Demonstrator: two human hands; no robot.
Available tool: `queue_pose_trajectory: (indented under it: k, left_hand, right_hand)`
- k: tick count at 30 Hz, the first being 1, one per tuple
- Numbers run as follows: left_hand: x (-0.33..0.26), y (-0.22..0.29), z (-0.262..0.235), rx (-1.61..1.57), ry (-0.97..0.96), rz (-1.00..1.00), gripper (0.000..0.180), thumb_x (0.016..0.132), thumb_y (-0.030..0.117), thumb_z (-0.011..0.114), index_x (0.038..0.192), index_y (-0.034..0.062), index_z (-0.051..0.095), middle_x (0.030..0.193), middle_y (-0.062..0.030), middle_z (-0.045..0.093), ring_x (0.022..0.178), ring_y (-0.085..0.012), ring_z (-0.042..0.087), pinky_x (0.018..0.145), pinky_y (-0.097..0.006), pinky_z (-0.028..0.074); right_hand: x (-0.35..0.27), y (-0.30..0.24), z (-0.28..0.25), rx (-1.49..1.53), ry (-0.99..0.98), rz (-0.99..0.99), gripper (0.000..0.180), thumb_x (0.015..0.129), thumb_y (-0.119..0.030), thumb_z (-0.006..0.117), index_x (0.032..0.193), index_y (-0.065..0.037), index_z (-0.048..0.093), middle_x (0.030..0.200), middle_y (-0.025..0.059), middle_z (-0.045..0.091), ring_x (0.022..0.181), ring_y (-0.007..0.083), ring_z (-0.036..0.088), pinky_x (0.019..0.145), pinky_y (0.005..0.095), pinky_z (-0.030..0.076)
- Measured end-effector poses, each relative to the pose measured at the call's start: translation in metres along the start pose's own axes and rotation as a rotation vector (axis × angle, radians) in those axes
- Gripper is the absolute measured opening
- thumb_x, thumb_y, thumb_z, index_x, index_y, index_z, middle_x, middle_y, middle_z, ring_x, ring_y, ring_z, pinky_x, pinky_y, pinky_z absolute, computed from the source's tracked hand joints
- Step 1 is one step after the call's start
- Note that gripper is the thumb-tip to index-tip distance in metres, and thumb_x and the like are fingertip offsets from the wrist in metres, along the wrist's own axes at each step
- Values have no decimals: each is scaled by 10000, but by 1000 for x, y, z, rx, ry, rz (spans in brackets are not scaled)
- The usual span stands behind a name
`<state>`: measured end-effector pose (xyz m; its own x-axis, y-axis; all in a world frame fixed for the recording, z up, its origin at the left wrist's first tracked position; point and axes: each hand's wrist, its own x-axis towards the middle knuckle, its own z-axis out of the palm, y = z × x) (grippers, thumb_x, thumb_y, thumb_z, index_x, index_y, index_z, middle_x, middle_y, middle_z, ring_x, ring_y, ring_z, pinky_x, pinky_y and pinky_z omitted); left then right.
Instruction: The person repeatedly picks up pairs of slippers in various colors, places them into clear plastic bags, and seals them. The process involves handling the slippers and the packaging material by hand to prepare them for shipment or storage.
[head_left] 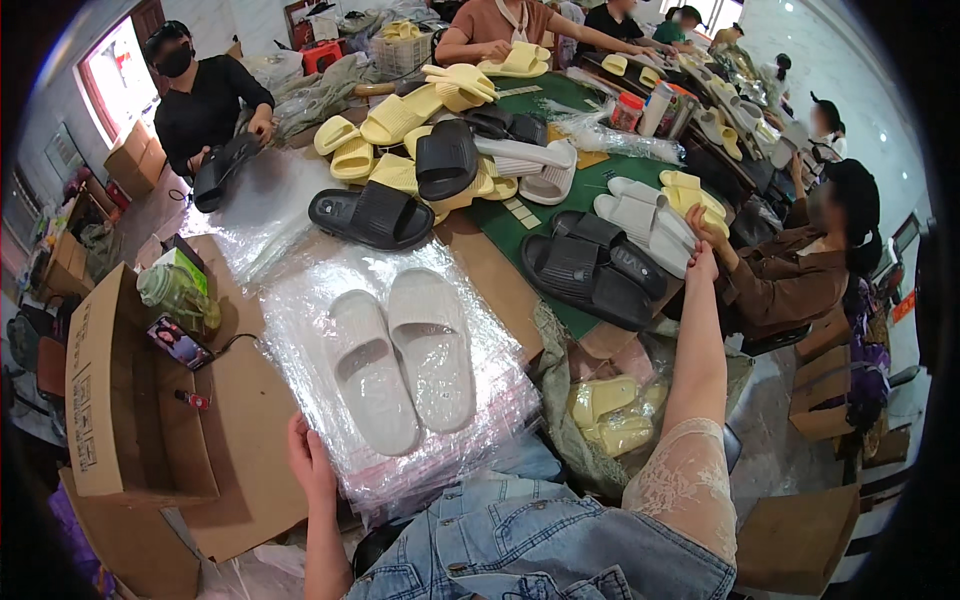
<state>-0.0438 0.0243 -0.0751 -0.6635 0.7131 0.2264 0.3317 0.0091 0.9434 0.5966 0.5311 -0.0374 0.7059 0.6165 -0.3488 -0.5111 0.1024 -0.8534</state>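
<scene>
A pair of light grey slide slippers (430, 350) lies side by side on a stack of clear plastic bags (490, 400) in front of me. My left hand (314, 462) is at the near left edge of that stack, its fingers loosely apart and partly out of sight. My right arm stretches far to the right. There my right hand (703, 264) closes on the end of another pair of grey slippers (648, 225), close to a co-worker's hand (706, 228). Black slippers (592, 265) lie just left of that pair, and yellow slippers (692, 195) lie behind it.
Yellow, black and grey slippers (395, 120) are heaped across the green table (500, 235). An open cardboard box (140, 400), a phone (180, 342) and a jar (165, 290) stand at left. A sack (610, 400) holds bagged yellow slippers. Co-workers sit and stand around.
</scene>
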Motion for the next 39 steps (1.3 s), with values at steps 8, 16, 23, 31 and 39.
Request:
queue_pose_trajectory:
  k: [8, 16, 23, 31, 39]
  left_hand:
    - [11, -14, 0, 44, -21, -61, 425, 992, 94, 550, 1404, 16, 488, 1243, -131, 614, 1125, -200, 586, 973, -332, 466]
    - [20, 69, 25, 624, -99, 317, 679, 887, 288, 716, 1437, 3, 439, 1478, -284, 422, 1365, -459, 394, 1150, -507, 315]
    - [14, 39, 47, 638, -322, 324, 773, 913, 385, 660, 1535, 48, 348, 1581, -296, 280, 1437, -464, 318, 1181, -494, 282]
    - [-11, 45, -9, 430, -336, 386, 603, 824, -57, 482, 1405, 94, 535, 1585, -190, 352, 1424, -410, 372, 1157, -450, 344]
    - [-33, 67, -26, 641, -447, 574, 590, 716, -65, 608, 1236, 203, 685, 1588, -58, 402, 1478, -358, 326, 1115, -435, 416]
  right_hand:
    - [-24, 32, 2, -43, -418, 73, 104, 952, -194, 663, 962, -94, 635, 784, -27, 603, 555, 71, 449, 440, 216, 328]
    - [-400, 91, 13, -801, -1580, -514, 293, 941, -290, 685, 1002, -4, 705, 916, 30, 713, 804, 172, 667, 707, 317, 527]
    - [-508, 153, -1, -1047, -1561, -1038, 323, 932, -355, 651, 908, -37, 701, 882, 158, 680, 856, 357, 666, 744, 443, 522]
    - [-447, 98, -41, -767, -1699, -1354, 431, 802, -29, 648, 1220, -131, 628, 1235, 127, 588, 1129, 346, 576, 940, 442, 486]
    - [-422, 64, -107, -792, -2125, -1621, 621, 747, -30, 659, 1337, -212, 599, 1483, 109, 477, 1346, 300, 467, 1087, 458, 391]
